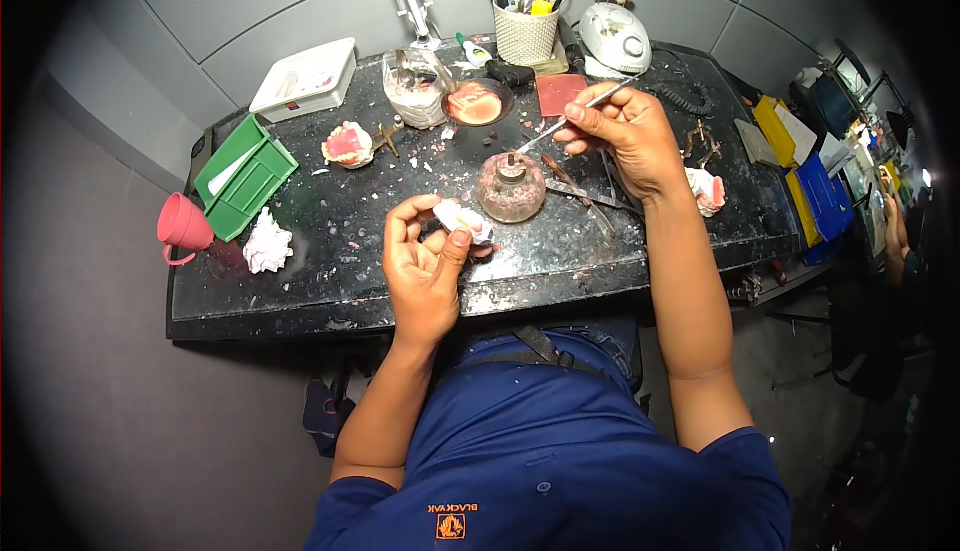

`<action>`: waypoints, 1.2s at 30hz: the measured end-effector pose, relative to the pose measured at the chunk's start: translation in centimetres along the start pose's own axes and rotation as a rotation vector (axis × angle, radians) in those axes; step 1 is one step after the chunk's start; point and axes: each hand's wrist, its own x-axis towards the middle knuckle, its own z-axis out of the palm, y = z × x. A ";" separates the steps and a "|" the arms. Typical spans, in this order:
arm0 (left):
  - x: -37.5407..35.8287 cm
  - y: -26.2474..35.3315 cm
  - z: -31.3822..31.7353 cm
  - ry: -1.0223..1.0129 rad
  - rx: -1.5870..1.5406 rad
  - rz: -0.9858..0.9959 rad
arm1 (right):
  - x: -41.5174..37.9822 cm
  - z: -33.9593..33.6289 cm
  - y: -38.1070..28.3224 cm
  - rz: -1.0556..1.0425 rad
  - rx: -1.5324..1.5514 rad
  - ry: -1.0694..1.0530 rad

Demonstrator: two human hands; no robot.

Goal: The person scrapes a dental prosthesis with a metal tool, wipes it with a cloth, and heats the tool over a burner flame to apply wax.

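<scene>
My left hand (425,281) pinches a small white plaster dental cast (460,217) between thumb and fingers, left of a glass spirit burner (511,196). Held like a pen in my right hand (635,146) is a thin metal wax carver (542,138). Its tip comes down at the burner's wick, overlapping it in this view. Beneath my right hand, a metal knife (590,195) and other slim tools lie on the dark bench. A second cast with pink wax (708,191) sits just right of my right wrist.
Scraps litter the black bench (330,231). Behind stand a pink-waxed dental model (348,144), a cloudy jar (415,96), a round wax dish (475,104) and a pink sheet (562,95). Left are a green box (248,166), pink mug (184,223) and crumpled tissue (268,243). Another person's hand (893,213) shows far right.
</scene>
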 end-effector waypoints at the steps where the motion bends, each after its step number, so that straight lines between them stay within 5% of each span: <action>1: 0.0 0.1 0.0 0.003 0.002 -0.003 | 0.0 0.0 0.0 -0.005 -0.001 0.000; 27: -0.2 0.1 -0.5 -0.027 -0.033 0.002 | 0.1 -0.4 0.2 -0.067 -0.015 -0.036; 29: -0.2 0.0 -0.4 -0.026 -0.035 0.000 | 0.3 0.4 -0.2 -0.256 0.011 0.000; 36: -0.2 0.0 -0.6 -0.028 -0.038 0.000 | 1.6 2.0 -0.1 -0.283 -0.229 0.099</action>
